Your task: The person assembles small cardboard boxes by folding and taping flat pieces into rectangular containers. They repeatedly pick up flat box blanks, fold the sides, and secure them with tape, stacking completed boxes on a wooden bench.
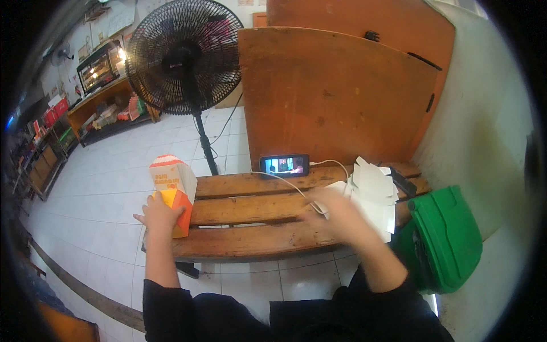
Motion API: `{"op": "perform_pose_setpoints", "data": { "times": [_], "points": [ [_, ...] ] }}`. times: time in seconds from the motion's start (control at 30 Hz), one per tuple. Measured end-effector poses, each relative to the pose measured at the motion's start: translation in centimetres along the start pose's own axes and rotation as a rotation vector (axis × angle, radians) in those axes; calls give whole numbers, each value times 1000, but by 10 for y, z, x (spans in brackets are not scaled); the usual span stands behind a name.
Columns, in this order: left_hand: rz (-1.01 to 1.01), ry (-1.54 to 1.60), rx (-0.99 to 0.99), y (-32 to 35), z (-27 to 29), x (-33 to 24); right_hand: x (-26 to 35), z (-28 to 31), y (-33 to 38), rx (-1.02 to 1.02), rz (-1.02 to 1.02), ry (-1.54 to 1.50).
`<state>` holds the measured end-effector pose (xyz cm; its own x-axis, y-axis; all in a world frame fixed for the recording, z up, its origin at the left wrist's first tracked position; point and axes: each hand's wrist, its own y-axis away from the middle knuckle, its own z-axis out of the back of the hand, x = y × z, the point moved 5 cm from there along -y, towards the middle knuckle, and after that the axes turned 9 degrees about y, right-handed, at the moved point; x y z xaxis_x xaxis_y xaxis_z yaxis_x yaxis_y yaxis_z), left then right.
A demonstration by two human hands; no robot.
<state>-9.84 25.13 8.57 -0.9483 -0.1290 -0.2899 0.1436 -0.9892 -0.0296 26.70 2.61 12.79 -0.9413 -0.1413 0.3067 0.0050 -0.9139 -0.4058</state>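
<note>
My left hand (160, 215) is at the left end of the wooden bench (245, 211), its fingers closed round a yellow and orange paper box (181, 206). One finger sticks out to the left. Right behind that box stands a cream and orange printed paper box (174, 175), also at the bench's end. My right hand (335, 212) is smeared by motion over the right half of the bench, so its fingers cannot be read. It is beside a pile of flat white card pieces (373, 194), and a white cable (285, 181) runs close by it.
A phone (284, 166) showing a video leans at the bench's back edge, a cable plugged into it. Wooden boards (336, 91) stand behind. A black stand fan (183, 57) rises at the back left. A green lidded bin (447, 239) is at the right, by the wall.
</note>
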Motion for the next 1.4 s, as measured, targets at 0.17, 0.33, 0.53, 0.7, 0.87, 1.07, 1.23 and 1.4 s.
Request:
{"op": "perform_pose_setpoints", "data": {
  "times": [0.17,0.33,0.53,0.7,0.87,1.07,1.23,1.4],
  "points": [
    [-20,-184,-218,53,-7,-58,-163,39,89,336,-932,511],
    [-784,-3,-258,182,-61,-159,-206,9,125,348,-1034,522],
    [-1110,179,149,285,-125,-180,-201,12,122,305,-1073,469],
    [-1133,233,140,293,-140,-171,-184,7,114,251,-991,644],
    [-1158,351,138,287,-133,-164,-205,22,117,-14,-953,449],
    [-1033,642,220,278,-112,-159,-168,107,131,-631,-710,331],
    [-1112,914,11,280,-77,-157,-93,133,110,-1083,-251,-411],
    [-1265,978,-317,281,-51,-149,-23,81,52,-754,-33,-686]
  ]
}}
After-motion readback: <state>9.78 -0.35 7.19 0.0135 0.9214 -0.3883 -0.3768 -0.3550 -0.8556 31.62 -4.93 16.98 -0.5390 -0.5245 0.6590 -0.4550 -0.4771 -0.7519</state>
